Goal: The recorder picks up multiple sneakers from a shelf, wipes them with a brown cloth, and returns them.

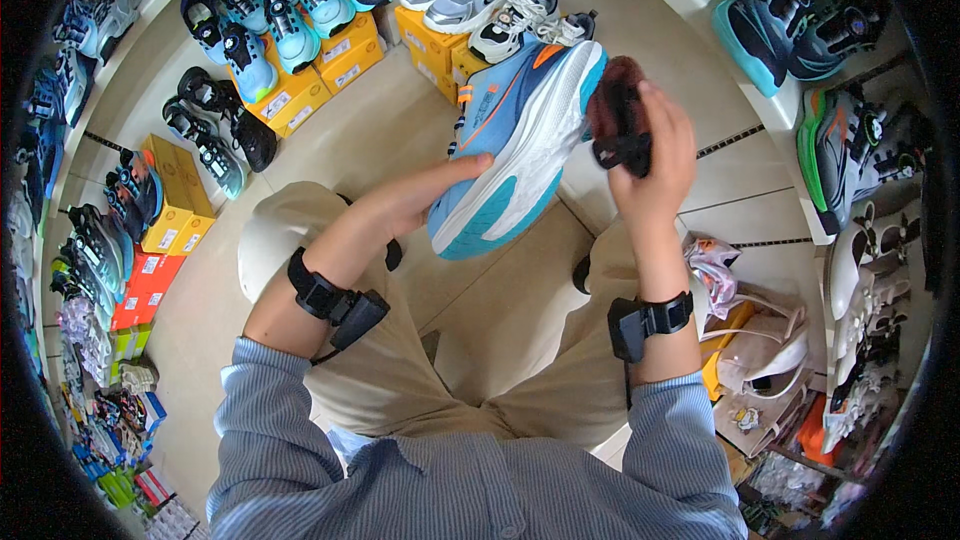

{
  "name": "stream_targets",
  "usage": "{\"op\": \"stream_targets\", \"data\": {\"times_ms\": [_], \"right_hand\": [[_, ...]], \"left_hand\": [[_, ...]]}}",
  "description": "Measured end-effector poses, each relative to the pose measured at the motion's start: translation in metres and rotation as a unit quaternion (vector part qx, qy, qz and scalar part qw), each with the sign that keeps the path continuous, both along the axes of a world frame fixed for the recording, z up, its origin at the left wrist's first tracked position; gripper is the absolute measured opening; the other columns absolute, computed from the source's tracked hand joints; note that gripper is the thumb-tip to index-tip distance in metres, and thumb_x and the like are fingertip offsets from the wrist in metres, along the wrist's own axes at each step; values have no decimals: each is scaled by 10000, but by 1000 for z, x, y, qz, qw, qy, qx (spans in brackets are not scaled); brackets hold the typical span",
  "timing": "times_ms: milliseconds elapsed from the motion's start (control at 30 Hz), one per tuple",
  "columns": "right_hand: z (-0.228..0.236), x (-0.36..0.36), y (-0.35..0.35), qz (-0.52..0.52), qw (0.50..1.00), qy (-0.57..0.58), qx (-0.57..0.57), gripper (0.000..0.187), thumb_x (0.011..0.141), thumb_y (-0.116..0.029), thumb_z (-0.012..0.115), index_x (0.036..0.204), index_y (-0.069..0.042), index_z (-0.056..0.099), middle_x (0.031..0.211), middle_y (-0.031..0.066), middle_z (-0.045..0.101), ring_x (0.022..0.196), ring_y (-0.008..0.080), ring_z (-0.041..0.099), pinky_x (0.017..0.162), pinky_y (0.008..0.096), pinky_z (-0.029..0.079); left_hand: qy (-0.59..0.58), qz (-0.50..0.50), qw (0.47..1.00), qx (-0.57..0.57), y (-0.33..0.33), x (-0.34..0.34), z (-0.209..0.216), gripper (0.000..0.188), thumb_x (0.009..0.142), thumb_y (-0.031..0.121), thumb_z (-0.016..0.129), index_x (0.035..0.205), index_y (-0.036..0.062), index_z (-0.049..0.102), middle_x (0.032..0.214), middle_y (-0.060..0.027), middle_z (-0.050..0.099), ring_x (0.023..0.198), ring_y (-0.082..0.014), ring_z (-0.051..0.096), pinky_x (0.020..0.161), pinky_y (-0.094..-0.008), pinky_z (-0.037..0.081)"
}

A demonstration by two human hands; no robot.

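Observation:
A blue running shoe (510, 100) with orange trim is tilted on its side, its white and teal sole (515, 180) turned toward me. My left hand (420, 190) grips it at the near end, the thumb lying against the sole's edge and the other fingers hidden behind the shoe. In my right hand (662, 140) is a dark reddish-brown fuzzy pad (618, 105) with a black part below. The pad is beside the shoe's far end; whether the two touch I cannot tell. Both wrists wear black straps with small boxes.
Pairs of shoes stand on yellow boxes (350, 60) at the far left and on more yellow boxes (425, 48) beyond the shoe. Curved shelves of shoes line both sides. A pale handbag (755, 355) sits at the right, an orange-red box (148, 290) at the left.

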State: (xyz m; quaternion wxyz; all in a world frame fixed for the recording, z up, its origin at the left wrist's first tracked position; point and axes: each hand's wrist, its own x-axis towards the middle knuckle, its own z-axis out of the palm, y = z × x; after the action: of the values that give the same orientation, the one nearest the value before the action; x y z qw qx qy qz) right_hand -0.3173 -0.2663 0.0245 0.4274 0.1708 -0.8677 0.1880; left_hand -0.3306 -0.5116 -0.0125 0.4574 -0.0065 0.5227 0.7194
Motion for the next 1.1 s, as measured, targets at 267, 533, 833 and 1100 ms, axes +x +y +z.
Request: {"op": "stream_targets", "data": {"times_ms": [267,533,833,1100], "right_hand": [[1,3,-5,29,999,-20,0,684,469,-24,629,1140,-79,510,1106,110,529,993,304,507,845,390,387],[2,10,-19,54,998,-13,36,667,483,-3,609,1138,-72,506,1105,115,527,1010,302,493,850,392,379],[4,10,-16,43,999,-7,19,602,514,-22,607,1109,-70,532,1089,112,535,975,297,514,848,382,386],[3,0,0,-10,1000,4,-14,649,491,21,607,1127,-75,520,1090,113,538,991,293,512,866,380,376]], "left_hand": [[-7,-3,1000,-9,0,-2,-1,681,765,507,577,1253,66,400,1194,-109,502,1049,-191,513,904,-326,401],[-28,19,999,8,-2,-3,-7,686,746,481,614,1247,64,401,1162,-119,523,1026,-214,530,884,-350,423],[-30,19,999,3,-1,-2,-10,651,764,466,600,1240,64,409,1160,-115,525,1017,-204,536,881,-345,430],[-22,5,1000,3,1,0,-4,657,767,475,592,1235,51,412,1140,-118,538,982,-203,554,875,-335,433]]}}
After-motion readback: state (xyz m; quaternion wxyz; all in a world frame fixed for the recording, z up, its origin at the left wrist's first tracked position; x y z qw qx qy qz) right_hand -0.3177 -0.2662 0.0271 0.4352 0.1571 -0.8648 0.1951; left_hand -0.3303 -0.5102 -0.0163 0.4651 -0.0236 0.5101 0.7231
